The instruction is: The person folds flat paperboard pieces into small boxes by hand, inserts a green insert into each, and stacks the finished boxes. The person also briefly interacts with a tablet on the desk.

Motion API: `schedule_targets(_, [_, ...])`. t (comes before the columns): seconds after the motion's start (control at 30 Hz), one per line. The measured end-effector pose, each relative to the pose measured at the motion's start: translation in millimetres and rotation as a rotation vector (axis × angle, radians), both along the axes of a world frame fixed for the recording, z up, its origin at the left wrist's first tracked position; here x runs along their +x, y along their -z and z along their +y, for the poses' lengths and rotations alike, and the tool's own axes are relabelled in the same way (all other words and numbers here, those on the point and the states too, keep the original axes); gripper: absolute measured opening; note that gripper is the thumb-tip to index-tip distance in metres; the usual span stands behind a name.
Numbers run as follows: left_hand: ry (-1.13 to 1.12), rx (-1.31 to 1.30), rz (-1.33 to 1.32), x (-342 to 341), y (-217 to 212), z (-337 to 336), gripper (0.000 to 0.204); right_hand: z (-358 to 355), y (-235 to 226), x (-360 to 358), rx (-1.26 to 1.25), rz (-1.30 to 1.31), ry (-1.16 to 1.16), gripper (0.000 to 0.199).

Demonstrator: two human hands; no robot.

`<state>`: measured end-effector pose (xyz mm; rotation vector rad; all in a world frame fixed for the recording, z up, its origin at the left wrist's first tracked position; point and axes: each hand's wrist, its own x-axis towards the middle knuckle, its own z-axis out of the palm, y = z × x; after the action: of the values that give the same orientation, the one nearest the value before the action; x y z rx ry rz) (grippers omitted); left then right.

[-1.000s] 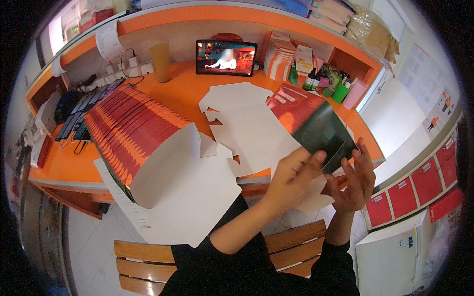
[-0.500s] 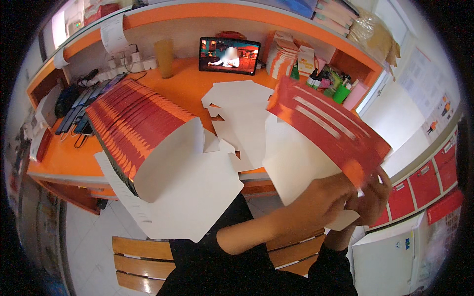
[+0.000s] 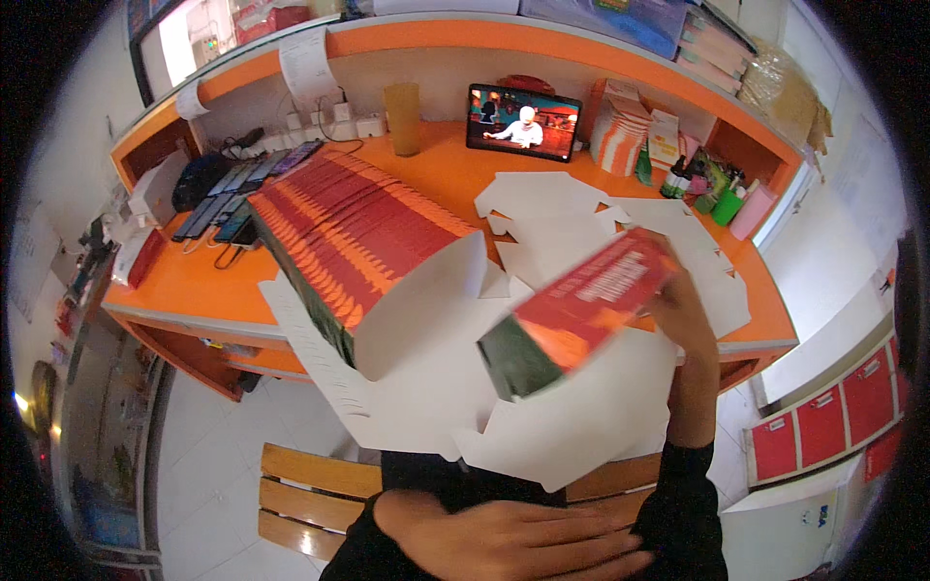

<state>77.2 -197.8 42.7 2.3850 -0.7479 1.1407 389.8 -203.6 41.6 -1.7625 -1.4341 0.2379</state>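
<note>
My right hand closes on the far right end of a red, orange and green printed carton, blurred by motion and tilted over white card. Low in front of my body, my left hand is open and holds nothing, its fingers stretched out to the right. Beneath the printed carton spreads a white carton blank; whether the two are one piece I cannot tell. Left of it lies a thick row of overlapping red and orange cartons, its near end curling up to show a white inside.
More flat white blanks lie on the orange desk. At its back stand a tablet, an amber cup and a stack of orange-white boxes. Several phones with cables lie left. A wooden bench is below.
The view has shifted, so the desk sits further right. My right hand has swung the printed carton inward over the white card. My left hand has left it and dropped near my body.
</note>
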Motion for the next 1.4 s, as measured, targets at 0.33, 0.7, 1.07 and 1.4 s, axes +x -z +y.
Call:
schedule_targets(0.33, [-1.055, -0.204, 0.037, -83, 22, 139, 0.102, 89, -7, -102, -0.282, -0.062, -0.19, 0.064])
schedule_targets(0.7, [-1.061, -0.174, 0.027, -76, 50, 153, 0.077, 104, 12, -70, -0.118, 0.269, -0.542, 0.078])
schedule_targets(1.07, [-1.049, -0.226, -0.009, -71, 56, 154, 0.074, 103, 8, -74, -0.189, 0.229, -0.585, 0.068])
schedule_targets(1.4, [-1.044, -0.201, -0.008, -77, 63, 159, 0.084, 97, 29, -83, -0.181, 0.356, -0.479, 0.049])
